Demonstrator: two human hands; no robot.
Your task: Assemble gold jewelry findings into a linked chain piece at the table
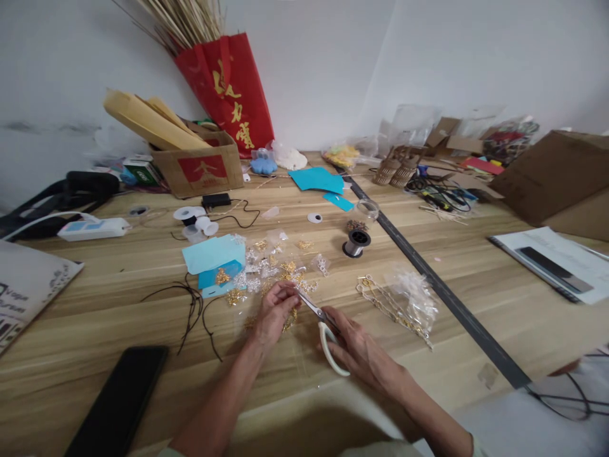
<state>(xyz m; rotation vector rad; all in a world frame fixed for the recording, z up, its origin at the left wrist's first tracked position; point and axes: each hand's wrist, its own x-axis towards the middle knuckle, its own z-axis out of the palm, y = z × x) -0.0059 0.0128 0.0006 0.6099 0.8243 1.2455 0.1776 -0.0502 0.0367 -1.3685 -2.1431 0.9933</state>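
Note:
Near the front middle of the wooden table (304, 374), my right hand (354, 346) grips a pair of scissors (314, 306) with white handles. The silver blades point up and left to the fingertips of my left hand (276, 311). Those fingers are closed in a pinch; what lies between them is too small to make out. Gold and clear jewellery pieces (285, 273) are spread just beyond, some in small bags. More gold bits (290, 319) show beside and beneath my left hand. To the right lie beaded chains (387, 306).
A wire spool (356, 243) stands behind the scissors. Clear plastic bags (416, 298) lie at right, black cords (193, 311) and blue cards (214, 254) at left. A black phone (118, 400) rests front left. Boxes and a red bag (228, 95) line the back.

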